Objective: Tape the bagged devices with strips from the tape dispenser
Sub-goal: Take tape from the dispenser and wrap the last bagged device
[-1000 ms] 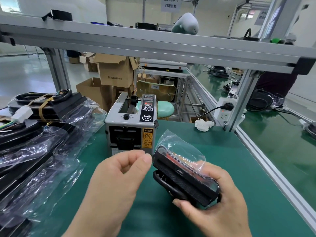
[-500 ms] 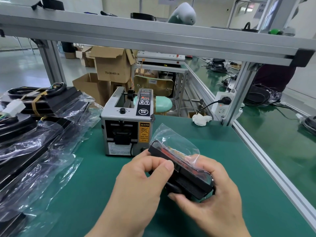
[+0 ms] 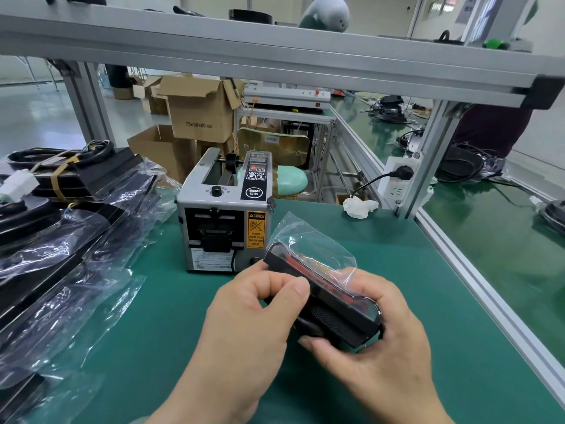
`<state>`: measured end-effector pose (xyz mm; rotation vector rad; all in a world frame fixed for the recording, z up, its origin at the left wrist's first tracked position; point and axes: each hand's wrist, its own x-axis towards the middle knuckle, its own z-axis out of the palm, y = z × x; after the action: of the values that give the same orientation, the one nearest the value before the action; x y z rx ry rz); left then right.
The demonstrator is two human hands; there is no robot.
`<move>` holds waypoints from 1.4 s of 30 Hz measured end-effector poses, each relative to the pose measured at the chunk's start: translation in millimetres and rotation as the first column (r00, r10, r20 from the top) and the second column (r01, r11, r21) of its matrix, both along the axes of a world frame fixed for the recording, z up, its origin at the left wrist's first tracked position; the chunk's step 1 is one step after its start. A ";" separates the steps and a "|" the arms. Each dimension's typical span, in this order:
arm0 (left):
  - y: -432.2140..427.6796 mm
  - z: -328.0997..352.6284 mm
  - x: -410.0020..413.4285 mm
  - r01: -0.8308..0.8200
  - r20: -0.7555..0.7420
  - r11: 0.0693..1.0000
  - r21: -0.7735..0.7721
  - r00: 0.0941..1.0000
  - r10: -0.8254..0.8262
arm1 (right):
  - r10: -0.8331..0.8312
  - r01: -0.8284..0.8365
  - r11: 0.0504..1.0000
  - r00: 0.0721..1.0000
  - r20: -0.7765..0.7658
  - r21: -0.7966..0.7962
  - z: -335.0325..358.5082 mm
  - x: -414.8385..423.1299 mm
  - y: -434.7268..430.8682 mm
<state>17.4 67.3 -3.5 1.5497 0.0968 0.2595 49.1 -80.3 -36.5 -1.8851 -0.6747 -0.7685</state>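
At nine o'clock on the mat (image 3: 397, 258) lies a pile (image 3: 61, 240) of bagged black parts. It is stacked within the left arm's reach, probably as stock waiting or already done. The dispenser (image 3: 224, 215) stands at twelve o'clock from the hands with its outlet facing the person, so a strip can be drawn straight toward the work. No strip shows plainly at the outlet, though clear tape would be hard to see there.

The left hand (image 3: 244, 325) is closed up, fingers curled, with the thumb (image 3: 301, 287) pressed on the ten o'clock end of the device (image 3: 333, 313). It pinches that end through the bag (image 3: 308, 237). Whether a strip lies under the thumb I cannot tell. The hold looks meant to flatten the plastic or rub tape down.

The device is held above the mat at five o'clock of the dispenser, its long side running from ten to four o'clock. The bag's loose mouth stands up at twelve o'clock, not yet folded down.

The right hand (image 3: 376, 341) cradles the device from four o'clock, fingers wrapped beneath and thumb over the top edge. This firm grasp likely steadies it against the left hand's pressure. The device thus lies between both grips, with its middle showing.

A crumpled tissue (image 3: 359, 207) lies at one o'clock.
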 end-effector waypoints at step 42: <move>12.9 -5.9 28.9 0.214 -0.030 0.883 -0.417 0.968 -0.249 | 0.063 -0.065 0.998 0.991 -0.120 -0.011 3.2 0.4 -6.3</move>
<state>46.3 80.1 -9.4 1.1356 0.0268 -0.0188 49.5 -86.6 -33.4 -1.8970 -0.6634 -0.6067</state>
